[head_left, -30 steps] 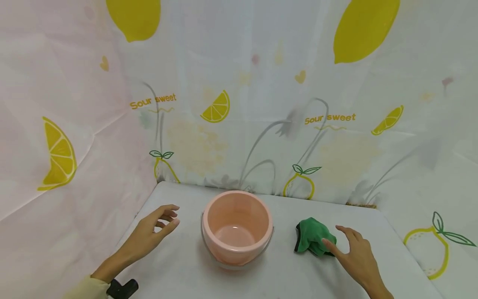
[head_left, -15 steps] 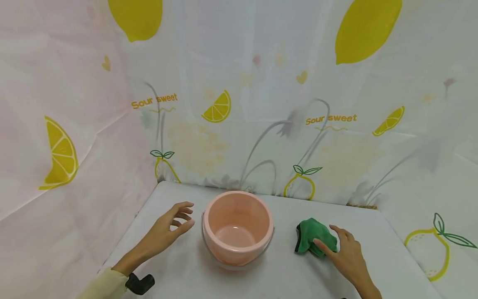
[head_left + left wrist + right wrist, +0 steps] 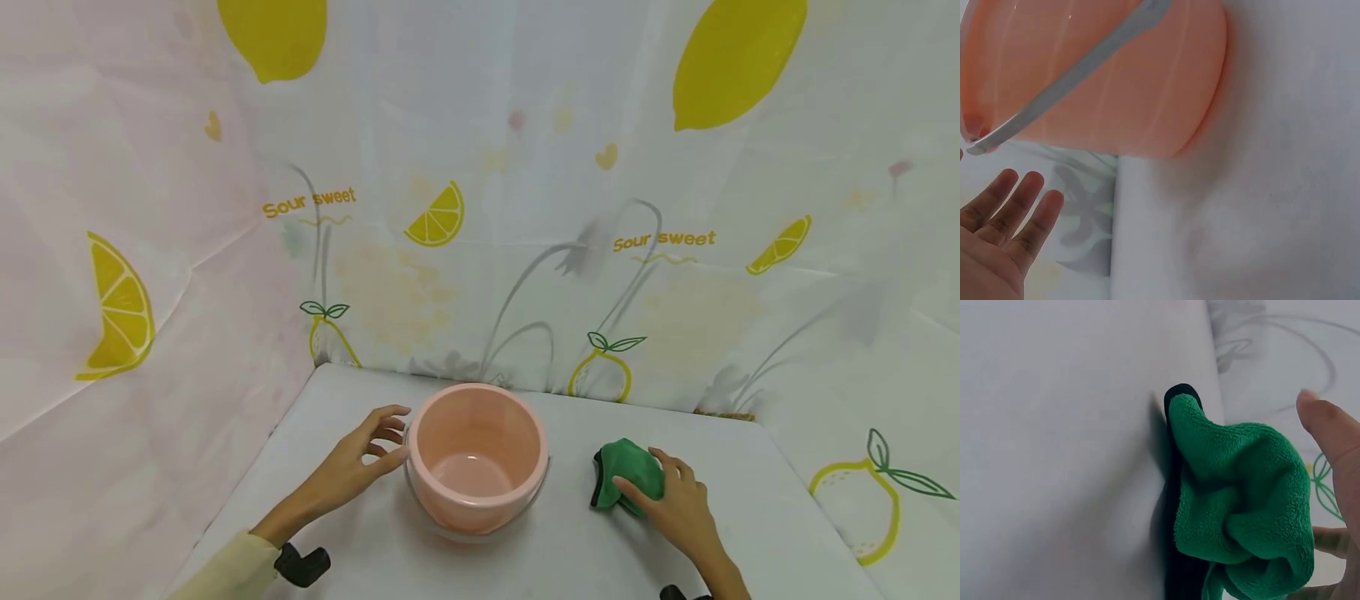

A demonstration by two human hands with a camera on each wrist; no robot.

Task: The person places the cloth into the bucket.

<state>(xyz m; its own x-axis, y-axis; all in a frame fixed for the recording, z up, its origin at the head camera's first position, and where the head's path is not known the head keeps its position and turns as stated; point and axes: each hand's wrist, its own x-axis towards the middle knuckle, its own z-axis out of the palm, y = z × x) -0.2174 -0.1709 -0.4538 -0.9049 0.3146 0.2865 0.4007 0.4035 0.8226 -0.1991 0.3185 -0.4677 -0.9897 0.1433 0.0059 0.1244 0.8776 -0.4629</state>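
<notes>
A pink bucket stands upright in the middle of the white table, its grey handle lowered against the side. My left hand is at the bucket's left side, fingertips right at the rim, fingers spread and relaxed. In the left wrist view, several fingers extend below the handle. To the right lies a crumpled green cloth with a black edge. My right hand hovers over its right side, thumb and fingers spread apart around it. The right wrist view shows the thumb apart from the cloth.
A white sheet printed with lemons hangs behind the table and along both sides. Black straps with camera mounts sit on the wrists.
My left hand has moved right, up to the bucket's rim. My right hand has moved left over the green cloth. The bucket and cloth have stayed in place.
</notes>
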